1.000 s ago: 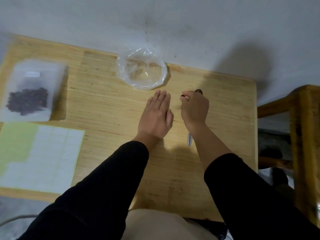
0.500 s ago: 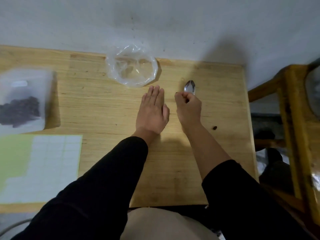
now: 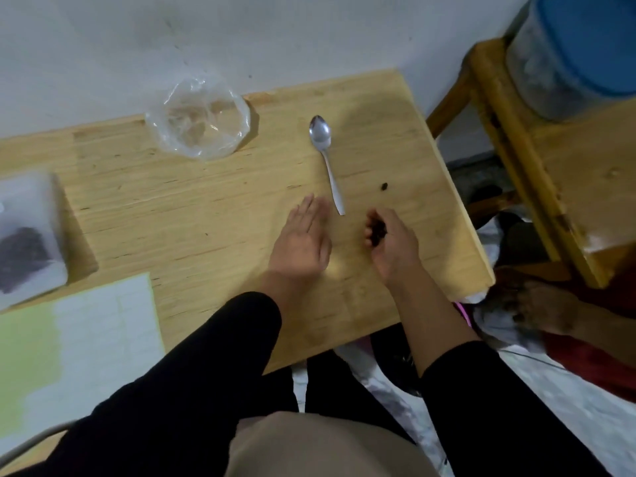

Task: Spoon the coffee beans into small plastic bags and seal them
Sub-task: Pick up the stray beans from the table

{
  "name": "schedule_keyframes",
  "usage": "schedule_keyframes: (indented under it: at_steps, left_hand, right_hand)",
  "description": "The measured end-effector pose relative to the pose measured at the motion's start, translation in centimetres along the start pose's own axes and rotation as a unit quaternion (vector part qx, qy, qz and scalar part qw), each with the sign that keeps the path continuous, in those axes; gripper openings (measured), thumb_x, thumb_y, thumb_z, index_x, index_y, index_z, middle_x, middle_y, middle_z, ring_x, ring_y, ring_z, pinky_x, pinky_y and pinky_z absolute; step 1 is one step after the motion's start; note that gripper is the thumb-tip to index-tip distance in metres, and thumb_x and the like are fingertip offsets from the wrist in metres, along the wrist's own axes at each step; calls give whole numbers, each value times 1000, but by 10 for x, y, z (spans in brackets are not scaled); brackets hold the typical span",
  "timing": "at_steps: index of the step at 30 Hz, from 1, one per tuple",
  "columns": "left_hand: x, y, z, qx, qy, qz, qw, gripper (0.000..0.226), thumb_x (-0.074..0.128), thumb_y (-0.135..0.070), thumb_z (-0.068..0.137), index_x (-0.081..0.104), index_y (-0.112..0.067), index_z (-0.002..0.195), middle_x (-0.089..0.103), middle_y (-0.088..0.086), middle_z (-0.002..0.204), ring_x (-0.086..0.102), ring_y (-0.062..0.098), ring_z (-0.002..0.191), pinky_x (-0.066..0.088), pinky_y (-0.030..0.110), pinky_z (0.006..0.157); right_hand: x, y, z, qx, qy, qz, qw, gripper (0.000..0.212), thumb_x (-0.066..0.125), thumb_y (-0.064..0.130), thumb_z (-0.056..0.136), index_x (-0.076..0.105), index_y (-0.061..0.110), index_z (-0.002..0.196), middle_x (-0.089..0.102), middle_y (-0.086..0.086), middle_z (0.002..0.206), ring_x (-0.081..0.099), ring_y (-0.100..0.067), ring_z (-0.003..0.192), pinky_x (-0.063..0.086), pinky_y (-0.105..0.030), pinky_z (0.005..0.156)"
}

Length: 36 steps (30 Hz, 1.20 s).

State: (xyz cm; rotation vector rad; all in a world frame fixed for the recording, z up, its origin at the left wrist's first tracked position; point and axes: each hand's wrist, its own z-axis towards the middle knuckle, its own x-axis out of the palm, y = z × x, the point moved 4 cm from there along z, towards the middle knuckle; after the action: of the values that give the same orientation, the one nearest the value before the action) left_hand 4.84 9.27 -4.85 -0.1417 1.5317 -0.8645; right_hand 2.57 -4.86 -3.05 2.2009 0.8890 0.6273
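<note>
A metal spoon [image 3: 325, 156] lies free on the wooden table [image 3: 206, 208], bowl toward the wall. My right hand [image 3: 392, 246] is cupped just right of the spoon's handle, with several dark coffee beans [image 3: 378, 232] in its palm. One loose bean [image 3: 383, 186] lies on the wood right of the spoon. My left hand [image 3: 303, 241] rests flat on the table, fingers together, holding nothing. A crumpled clear plastic bag [image 3: 199, 120] sits at the far edge by the wall. A translucent bag with coffee beans [image 3: 25, 242] lies at the far left.
A sheet of white and green labels [image 3: 69, 349] lies on the near left. To the right stands a wooden stool [image 3: 564, 187] with a blue-lidded jar [image 3: 581, 53]. Another person's hand [image 3: 537, 308] shows low on the right. The wall borders the table's far edge.
My right hand has let go of the spoon, which now lies on the table, and has drawn back with beans in its palm. The view swung to the right.
</note>
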Motion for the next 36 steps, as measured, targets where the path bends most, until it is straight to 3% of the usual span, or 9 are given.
schedule_keyframes:
  at_steps: [4,7,9,13,18,21,28,32,36]
  left_hand:
    - [19,-30,-9,85,28,-29,996,49,45,-16,82,53,4,126,54,23,130,45,38,126,34,50,106]
    - [41,-47,-2,104,25,-23,994,46,47,-13,81,55,8,122,57,26,124,51,43,119,43,57,96]
    - [50,-57,3,64,27,-5,998,49,44,-18,84,53,6,126,54,24,130,47,41,125,36,53,105]
    - [58,-64,6,-7,36,54,998,56,31,-28,90,37,-3,140,37,13,147,26,26,141,13,37,116]
    - [60,-63,9,-20,25,72,997,55,29,-28,92,36,-5,142,35,10,149,24,23,142,7,33,116]
    - [59,-64,9,-18,16,78,997,54,31,-27,92,39,-5,141,37,11,148,26,23,141,9,33,116]
    - [59,-64,9,-24,32,85,996,56,27,-30,93,34,-5,143,31,10,151,21,22,143,4,31,117]
    - [58,-64,8,-14,26,72,997,57,27,-28,92,35,-3,142,33,12,150,21,23,143,3,31,117]
    - [54,-64,8,-1,8,32,999,55,35,-24,89,39,-1,139,38,16,146,25,27,141,7,32,117]
  right_hand:
    - [-21,13,5,-68,-52,-182,980,20,54,25,92,72,18,88,47,14,51,40,-3,52,36,-17,50]
    - [-28,26,16,-124,-61,-269,953,23,58,24,91,68,14,109,65,8,89,55,-3,83,43,-14,71]
    - [-29,35,23,-150,-55,-332,930,25,60,22,89,67,15,112,67,4,106,57,-7,97,45,-19,85]
    - [-27,51,37,-190,-36,-419,887,27,60,23,89,66,16,114,66,0,116,58,-11,107,44,-22,95]
    - [-15,61,54,-238,-18,-476,846,29,61,28,87,69,16,112,69,0,111,61,-10,104,39,-14,89]
    - [-10,60,61,-253,-17,-518,817,27,61,30,85,70,21,108,70,3,109,62,-11,103,40,-18,92]
    - [-12,54,61,-280,-19,-533,798,23,59,31,86,71,23,105,71,3,104,62,-15,97,47,-28,86]
    - [-10,54,62,-292,-13,-555,778,32,59,36,86,65,27,116,67,3,112,61,-15,101,42,-26,87]
    - [-4,53,66,-297,0,-592,750,28,57,38,87,66,32,112,67,6,113,59,-14,103,42,-26,87]
